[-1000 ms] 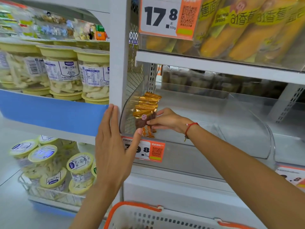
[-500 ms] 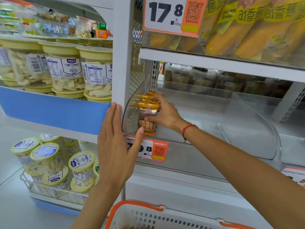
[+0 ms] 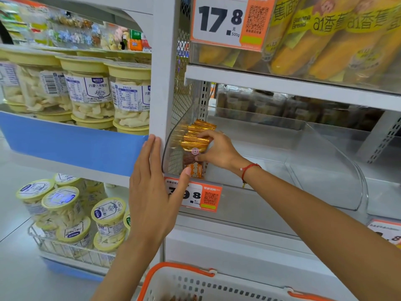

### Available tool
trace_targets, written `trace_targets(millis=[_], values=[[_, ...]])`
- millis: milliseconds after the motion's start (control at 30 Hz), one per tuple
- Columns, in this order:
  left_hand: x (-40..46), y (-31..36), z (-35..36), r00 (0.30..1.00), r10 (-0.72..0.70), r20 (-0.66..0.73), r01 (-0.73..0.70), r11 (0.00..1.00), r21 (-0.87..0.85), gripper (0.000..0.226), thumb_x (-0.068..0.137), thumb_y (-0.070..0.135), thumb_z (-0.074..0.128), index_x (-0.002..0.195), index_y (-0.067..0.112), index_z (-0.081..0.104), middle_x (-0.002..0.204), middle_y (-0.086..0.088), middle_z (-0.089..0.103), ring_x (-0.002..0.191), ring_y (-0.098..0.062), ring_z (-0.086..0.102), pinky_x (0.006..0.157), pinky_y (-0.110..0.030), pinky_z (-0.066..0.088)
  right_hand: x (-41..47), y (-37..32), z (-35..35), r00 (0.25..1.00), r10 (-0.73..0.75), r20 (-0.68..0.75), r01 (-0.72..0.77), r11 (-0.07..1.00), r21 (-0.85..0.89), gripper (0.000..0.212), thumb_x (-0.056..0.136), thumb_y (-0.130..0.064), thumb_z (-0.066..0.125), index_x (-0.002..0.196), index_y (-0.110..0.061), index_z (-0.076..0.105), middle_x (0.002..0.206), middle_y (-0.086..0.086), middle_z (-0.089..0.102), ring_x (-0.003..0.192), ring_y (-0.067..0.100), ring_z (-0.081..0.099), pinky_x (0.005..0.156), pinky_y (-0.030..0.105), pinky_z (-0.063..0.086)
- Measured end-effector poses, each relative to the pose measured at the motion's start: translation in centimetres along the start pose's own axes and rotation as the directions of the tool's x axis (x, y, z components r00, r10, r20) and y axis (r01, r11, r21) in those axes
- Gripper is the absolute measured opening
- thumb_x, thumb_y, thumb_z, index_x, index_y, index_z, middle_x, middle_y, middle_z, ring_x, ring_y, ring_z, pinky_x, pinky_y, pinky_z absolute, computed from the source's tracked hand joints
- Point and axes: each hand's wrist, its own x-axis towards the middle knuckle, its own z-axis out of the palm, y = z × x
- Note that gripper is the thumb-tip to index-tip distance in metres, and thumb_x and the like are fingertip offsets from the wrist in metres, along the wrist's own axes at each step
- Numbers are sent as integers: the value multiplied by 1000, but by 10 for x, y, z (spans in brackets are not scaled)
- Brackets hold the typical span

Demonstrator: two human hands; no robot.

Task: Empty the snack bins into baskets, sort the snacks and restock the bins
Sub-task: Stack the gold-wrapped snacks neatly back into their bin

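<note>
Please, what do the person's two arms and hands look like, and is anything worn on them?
Both forearms are bare, with no sleeves in view. The right hand has a thin red string bracelet around its wrist, with a small dangling end. The left hand wears nothing visible: no ring, watch or glove.

Bin floor (image 3: 260,157) lies open rightward; clear divider (image 3: 329,166) walls its far side.
</note>
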Motion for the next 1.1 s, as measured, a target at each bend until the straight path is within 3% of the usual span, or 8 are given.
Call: trace_targets(millis=[167, 367, 467, 633, 733, 833, 967, 1100], values=[[0, 0, 1, 1000, -2, -7, 2, 1000, -4, 77, 94, 58, 38, 155, 17, 17, 162, 5, 11, 149, -6, 6, 116, -29, 16, 2, 4, -2, 1000, 23, 5, -23, 998, 64, 66, 66, -6, 86, 125, -17, 59, 122, 9, 52, 115, 27, 54, 92, 48, 52], [0, 1, 0, 1000, -6, -7, 5, 1000, -17, 76, 94, 57, 40, 155, 16, 17, 162, 4, 11, 149, -8, 7, 117, -31, 17, -4, -5, -16, 999, -26, -45, 28, 998, 52, 55, 72, -20, 84, 123, -19, 62, 121, 2, 55, 105, 10, 50, 94, 28, 46], [1, 6, -6, 1000, -25, -15, 24, 1000, -11, 73, 94, 54, 45, 152, 15, 25, 160, 0, 18, 147, -14, 14, 115, -35, 22, -24, -18, -30, 995, -81, -50, 83, 996, 36, 37, 77, -18, 80, 112, -19, 67, 117, 3, 58, 95, 18, 61, 92, 36, 52], [-13, 34, -31, 989, 56, -139, -57, 998, -1, 40, 90, 42, 59, 120, 16, 58, 120, -3, 57, 109, -22, 50, 84, -35, 43, -109, -48, -64, 945, -327, -28, 328, 944, 31, 14, 85, -16, 72, 98, -20, 69, 79, -2, 59, 62, 15, 55, 64, 23, 47], [-32, 43, -45, 979, -22, 201, 14, 999, 43, 19, 92, 44, 59, 105, 30, 60, 98, 15, 62, 88, -10, 58, 63, -28, 39, -159, -42, -71, 924, -307, 226, 340, 932, -124, 16, 87, -20, 68, 99, -29, 67, 74, -12, 61, 64, 8, 54, 63, 24, 47], [-58, 33, -50, 833, -101, 544, 10, 986, 168, 11, 94, 40, 55, 104, 39, 58, 96, 22, 60, 90, -5, 61, 73, -30, 48, -200, -14, -56, 828, -14, 560, 235, 916, -324, 23, 91, -34, 63, 113, -34, 61, 88, -16, 62, 75, 2, 51, 72, 29, 45], [-133, 7, -30, 675, -286, 680, 163, 957, 241, 19, 98, 31, 51, 115, 34, 59, 109, 17, 58, 109, -11, 58, 86, -31, 47, -258, 40, -8, 580, 302, 756, 147, 875, -462, 36, 95, -34, 57, 130, -24, 54, 117, -1, 63, 99, 16, 56, 81, 30, 43], [-220, -20, 2, 604, -345, 719, 162, 936, 313, 38, 100, 23, 47, 138, 26, 48, 143, 5, 48, 128, -20, 47, 101, -36, 42, -321, 96, 62, 585, 355, 729, -71, 918, -389, 37, 98, -30, 51, 134, -18, 53, 128, 7, 59, 114, 25, 57, 86, 30, 45]])
